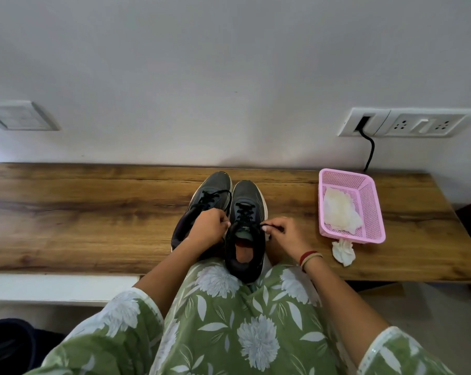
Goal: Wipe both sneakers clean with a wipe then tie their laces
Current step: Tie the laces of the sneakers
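Two dark grey sneakers with black laces stand side by side on the wooden table (93, 217), toes toward the wall. The left sneaker (207, 196) lies partly behind my left hand. The right sneaker (246, 228) has its heel over the table's front edge, against my lap. My left hand (208, 228) pinches a lace end at the right sneaker's left side. On the shoe's right side, my right hand (281, 234) pinches the other black lace end. A crumpled white wipe (343, 251) lies on the table to the right.
A pink mesh basket (369, 201) holding white wipes (339, 209) stands at the right of the table. Behind it a black cable (371, 152) runs from a wall socket panel (407, 123). A wall plate (20, 115) is at the left. My green floral clothing fills the foreground.
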`<state>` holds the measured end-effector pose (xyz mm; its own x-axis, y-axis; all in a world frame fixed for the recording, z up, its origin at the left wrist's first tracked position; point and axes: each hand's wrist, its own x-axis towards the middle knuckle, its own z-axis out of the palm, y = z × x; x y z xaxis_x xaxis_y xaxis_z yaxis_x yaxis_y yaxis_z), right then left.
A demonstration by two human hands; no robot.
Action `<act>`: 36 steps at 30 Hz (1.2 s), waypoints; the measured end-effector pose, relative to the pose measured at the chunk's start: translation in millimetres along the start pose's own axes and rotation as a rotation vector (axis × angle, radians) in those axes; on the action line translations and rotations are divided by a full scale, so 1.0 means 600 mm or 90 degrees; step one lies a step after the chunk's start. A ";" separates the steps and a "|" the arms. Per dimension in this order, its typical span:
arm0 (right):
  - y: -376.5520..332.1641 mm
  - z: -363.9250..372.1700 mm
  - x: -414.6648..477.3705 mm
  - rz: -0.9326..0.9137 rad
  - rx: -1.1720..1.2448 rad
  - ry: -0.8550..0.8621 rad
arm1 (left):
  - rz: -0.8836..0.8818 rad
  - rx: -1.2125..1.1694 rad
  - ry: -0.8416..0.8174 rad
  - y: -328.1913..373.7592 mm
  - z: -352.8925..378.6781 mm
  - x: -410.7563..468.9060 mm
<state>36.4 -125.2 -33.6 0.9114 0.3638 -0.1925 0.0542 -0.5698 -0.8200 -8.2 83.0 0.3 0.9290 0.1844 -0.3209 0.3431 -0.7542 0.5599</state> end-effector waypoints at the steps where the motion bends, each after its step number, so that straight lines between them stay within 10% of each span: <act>1: 0.005 -0.003 0.001 0.021 0.029 -0.003 | -0.007 -0.003 0.000 -0.002 0.000 0.000; 18: -0.022 -0.003 -0.039 0.229 0.241 0.065 | 0.014 0.020 0.036 -0.008 0.004 -0.025; 21: -0.069 -0.002 -0.079 0.291 0.460 0.185 | 0.045 0.014 0.038 -0.007 -0.001 -0.025; 25: -0.124 0.033 -0.118 0.441 0.924 0.051 | 0.093 0.064 0.017 0.004 0.012 -0.025; 36: -0.136 0.106 -0.047 0.597 1.069 0.158 | 0.121 -0.103 0.120 -0.009 0.032 -0.080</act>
<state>-19.9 -42.0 4.6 0.4496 0.2283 -0.8635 -0.6563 0.7402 -0.1460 -57.2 66.1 -2.0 0.9827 0.1753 -0.0602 0.1650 -0.6795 0.7149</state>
